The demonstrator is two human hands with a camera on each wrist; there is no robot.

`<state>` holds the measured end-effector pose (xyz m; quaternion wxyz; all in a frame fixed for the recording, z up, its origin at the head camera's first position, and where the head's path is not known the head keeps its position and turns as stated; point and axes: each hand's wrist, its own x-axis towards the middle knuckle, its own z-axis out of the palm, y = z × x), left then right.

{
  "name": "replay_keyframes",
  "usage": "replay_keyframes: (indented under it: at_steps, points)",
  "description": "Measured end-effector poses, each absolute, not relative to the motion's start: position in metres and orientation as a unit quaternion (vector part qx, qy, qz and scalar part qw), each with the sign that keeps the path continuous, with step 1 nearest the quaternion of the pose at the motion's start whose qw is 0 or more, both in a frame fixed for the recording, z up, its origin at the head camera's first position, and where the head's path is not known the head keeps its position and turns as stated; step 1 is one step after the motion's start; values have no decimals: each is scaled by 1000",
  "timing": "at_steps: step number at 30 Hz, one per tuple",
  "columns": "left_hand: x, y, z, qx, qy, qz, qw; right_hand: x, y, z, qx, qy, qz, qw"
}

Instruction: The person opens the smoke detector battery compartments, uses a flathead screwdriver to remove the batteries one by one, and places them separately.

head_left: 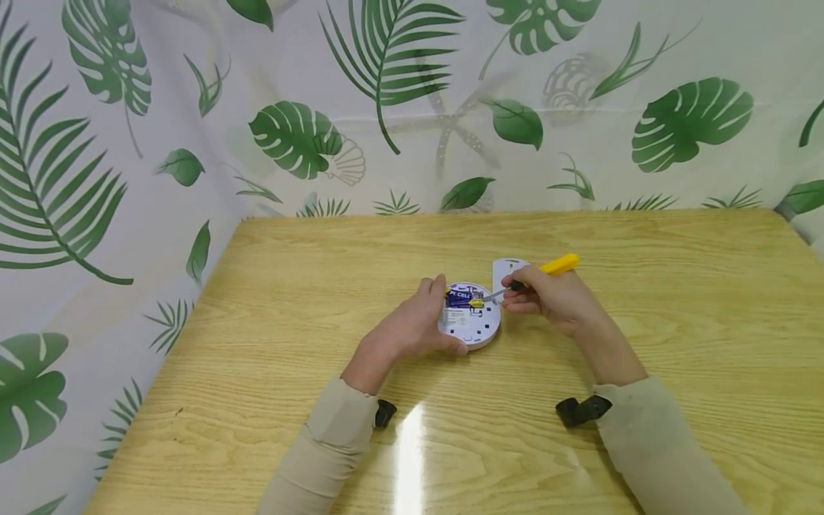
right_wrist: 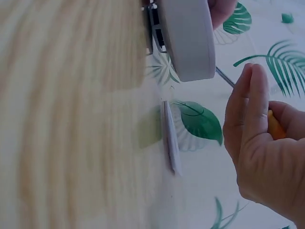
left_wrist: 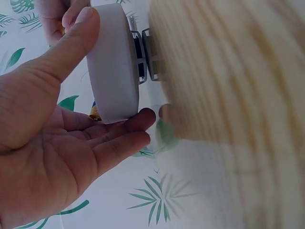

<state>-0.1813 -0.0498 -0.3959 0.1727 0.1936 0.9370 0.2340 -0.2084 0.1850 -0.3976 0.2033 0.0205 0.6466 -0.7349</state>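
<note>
My left hand (head_left: 412, 322) grips a round white device (head_left: 473, 336) by its rim, thumb on the near side and fingers on the far side. Set into its upturned face is a purple-and-yellow battery (head_left: 458, 297) beside small slots and a printed label. In my right hand (head_left: 558, 299) is a screwdriver with a yellow handle (head_left: 561, 264); its metal tip meets the device at the battery's yellow end. The left wrist view shows the device's thick white side (left_wrist: 114, 67) and a slotted clip (left_wrist: 140, 58) underneath, close over the table. The screwdriver's shaft (right_wrist: 225, 77) shows in the right wrist view.
A flat white piece (head_left: 504, 269) with a small hole lies on the wooden table (head_left: 309, 286) just beyond the device, partly behind my right hand. Leaf-patterned cloth (head_left: 450, 114) hangs along the table's back and left edges.
</note>
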Motion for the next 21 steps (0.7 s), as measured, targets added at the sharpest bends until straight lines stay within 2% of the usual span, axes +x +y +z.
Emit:
replay_keyframes:
  at_steps: [4,7,21]
  points:
    - [-181,-50,-396,192,936,236,175,-214,194,-404,69,528,-806,259]
    - [-182,-51,-397,192,934,246,174,-216,196,-406,79,482,-829,273]
    - [-182,-54,-397,181,927,269,189,-211,198,-399,69,573,-783,234]
